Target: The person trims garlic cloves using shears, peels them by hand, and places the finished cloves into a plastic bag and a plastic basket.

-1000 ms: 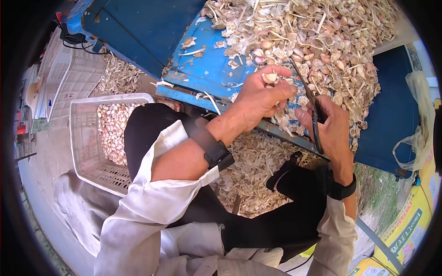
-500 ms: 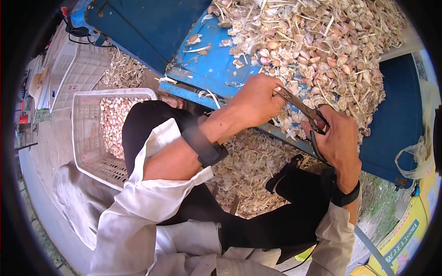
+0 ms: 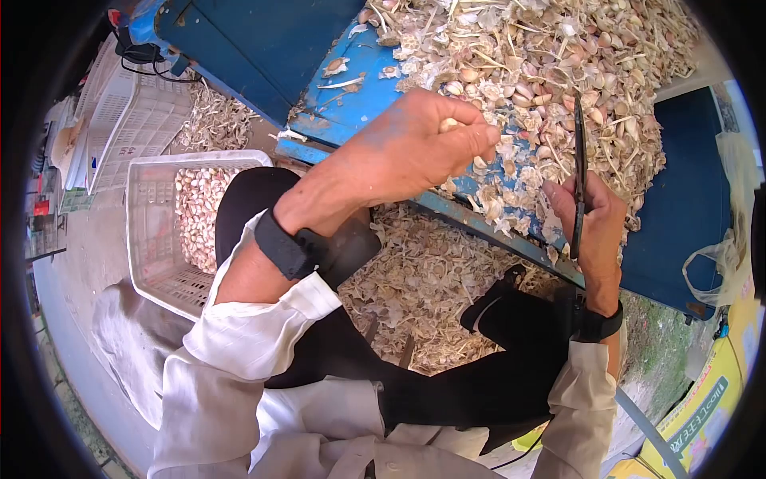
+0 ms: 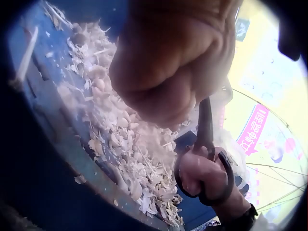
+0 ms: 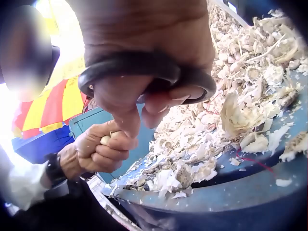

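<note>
My left hand (image 3: pixel 419 152) is curled over the near edge of the blue table, pinching a pale garlic clove (image 3: pixel 449 124) between thumb and fingers. The right wrist view shows the clove (image 5: pixel 105 140) between the curled fingers of that hand. To the right, my right hand (image 3: pixel 594 219) grips black-handled scissors (image 3: pixel 579 152), fingers through the loops. Their blades point away from me over the heap of garlic cloves and skins (image 3: pixel 550 72), apart from the left hand. In the left wrist view the scissors (image 4: pixel 206 127) are partly hidden behind the left hand.
Bits of skin and stem lie on the blue tabletop (image 3: pixel 375 108). A white plastic crate (image 3: pixel 152 263) of loose cloves stands at the left, next to a knee. Fallen skins (image 3: pixel 423 279) cover the ground below the table edge. A plastic bag (image 3: pixel 722 263) hangs at the right.
My left hand went to the scissor tips, then drew away from them and turned, still holding the clove. The scissors have swung from pointing up-left to pointing straight away from me.
</note>
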Demonstrator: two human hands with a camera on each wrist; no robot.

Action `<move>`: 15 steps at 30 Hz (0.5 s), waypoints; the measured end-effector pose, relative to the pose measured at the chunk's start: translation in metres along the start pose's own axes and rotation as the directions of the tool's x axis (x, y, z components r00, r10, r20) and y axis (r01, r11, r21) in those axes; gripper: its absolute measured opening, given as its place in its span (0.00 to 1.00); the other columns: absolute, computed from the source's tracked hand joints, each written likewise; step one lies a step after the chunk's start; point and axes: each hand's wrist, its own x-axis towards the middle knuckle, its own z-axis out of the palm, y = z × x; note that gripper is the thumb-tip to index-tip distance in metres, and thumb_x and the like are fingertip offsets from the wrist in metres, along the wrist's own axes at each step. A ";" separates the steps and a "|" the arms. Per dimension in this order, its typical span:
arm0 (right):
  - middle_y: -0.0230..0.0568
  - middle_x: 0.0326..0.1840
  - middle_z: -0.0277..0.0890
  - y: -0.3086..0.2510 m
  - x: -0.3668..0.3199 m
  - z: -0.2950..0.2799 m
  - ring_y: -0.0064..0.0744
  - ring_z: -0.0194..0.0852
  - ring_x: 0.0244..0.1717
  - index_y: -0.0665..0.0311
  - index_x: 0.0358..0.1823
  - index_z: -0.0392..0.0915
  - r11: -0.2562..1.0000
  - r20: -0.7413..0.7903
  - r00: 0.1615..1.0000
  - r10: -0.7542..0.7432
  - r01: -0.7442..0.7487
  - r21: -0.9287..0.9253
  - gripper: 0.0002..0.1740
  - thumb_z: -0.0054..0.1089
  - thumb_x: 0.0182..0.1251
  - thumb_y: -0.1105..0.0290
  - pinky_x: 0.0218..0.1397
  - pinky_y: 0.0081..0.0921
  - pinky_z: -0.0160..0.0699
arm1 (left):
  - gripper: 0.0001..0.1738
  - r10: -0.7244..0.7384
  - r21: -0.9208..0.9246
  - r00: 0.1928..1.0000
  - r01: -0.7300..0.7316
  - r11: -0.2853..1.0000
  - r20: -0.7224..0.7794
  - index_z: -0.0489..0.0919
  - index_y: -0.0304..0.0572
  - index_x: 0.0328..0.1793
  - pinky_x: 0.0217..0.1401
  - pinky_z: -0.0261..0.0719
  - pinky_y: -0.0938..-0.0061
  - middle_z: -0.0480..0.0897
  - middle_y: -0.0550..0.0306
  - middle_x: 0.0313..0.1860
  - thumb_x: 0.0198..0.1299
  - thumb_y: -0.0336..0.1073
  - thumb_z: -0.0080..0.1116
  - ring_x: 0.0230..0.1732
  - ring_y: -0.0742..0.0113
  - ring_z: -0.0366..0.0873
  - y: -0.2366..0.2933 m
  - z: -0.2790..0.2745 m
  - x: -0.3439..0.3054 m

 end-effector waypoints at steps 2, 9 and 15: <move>0.22 0.19 0.68 0.017 0.013 -0.013 0.10 0.59 0.20 0.65 0.30 0.75 0.994 -0.097 0.992 0.084 -0.077 0.077 0.10 0.68 0.53 0.71 0.22 0.15 0.58 | 0.18 -0.012 -0.105 0.985 -0.006 0.994 -0.172 0.78 0.39 0.37 0.09 0.43 0.88 0.65 0.72 0.16 0.69 0.47 0.50 0.11 0.89 0.51 0.027 -0.043 -0.042; 0.44 0.29 0.80 0.041 0.049 0.015 0.38 0.79 0.27 0.66 0.37 0.77 0.981 -0.029 0.997 -0.075 0.068 -0.181 0.11 0.64 0.50 0.75 0.32 0.30 0.73 | 0.28 -0.275 0.173 0.647 0.540 0.824 -0.711 0.75 0.40 0.60 0.18 0.65 0.85 0.74 0.64 0.30 0.63 0.53 0.59 0.22 0.80 0.66 -0.128 -0.186 -0.204; 0.47 0.26 0.80 0.046 0.061 0.027 0.43 0.80 0.28 0.66 0.32 0.76 0.896 -0.056 0.981 -0.184 0.144 -0.420 0.10 0.66 0.49 0.72 0.33 0.36 0.75 | 0.41 -0.052 0.506 0.671 0.606 0.613 -0.740 0.63 0.30 0.70 0.63 0.72 0.61 0.63 0.34 0.70 0.59 0.49 0.64 0.67 0.47 0.67 -0.187 -0.215 -0.256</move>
